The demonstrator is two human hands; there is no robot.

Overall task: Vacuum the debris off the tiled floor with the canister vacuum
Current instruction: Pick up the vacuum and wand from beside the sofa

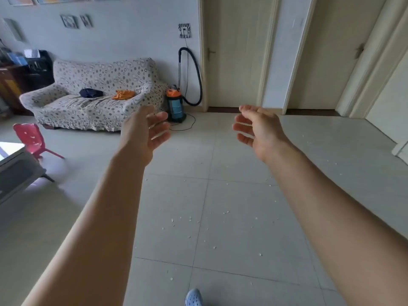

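A light blue clog [193, 297] pokes in at the bottom edge, planted on the pale tiled floor [231, 164]. White debris [189, 219] is scattered over the tiles just ahead of it, thickest in the middle, with more flecks trailing off to the right.

Above that, 2 bare forearms reach forward. The left hand [145, 129] and the right hand [258, 129] are held up in the air with palms turned toward each other, fingers loose and spread, gripping nothing.

To the left stand a grey table [19, 171] and, just behind it, a small pink chair [31, 138].

Farther back, against the wall, is a sofa [95, 93] under a spotted cover, with a dark cloth [91, 93] and an orange cloth [123, 94] lying on the seat. The vacuum [175, 104], a blue canister with an orange top, stands upright on the floor just beside the sofa's right arm, well apart from both hands. Its black hose [196, 71] loops up the wall and back down, and its cord [187, 127] curls on the tiles in front. Right of it are 2 closed doors [236, 51].
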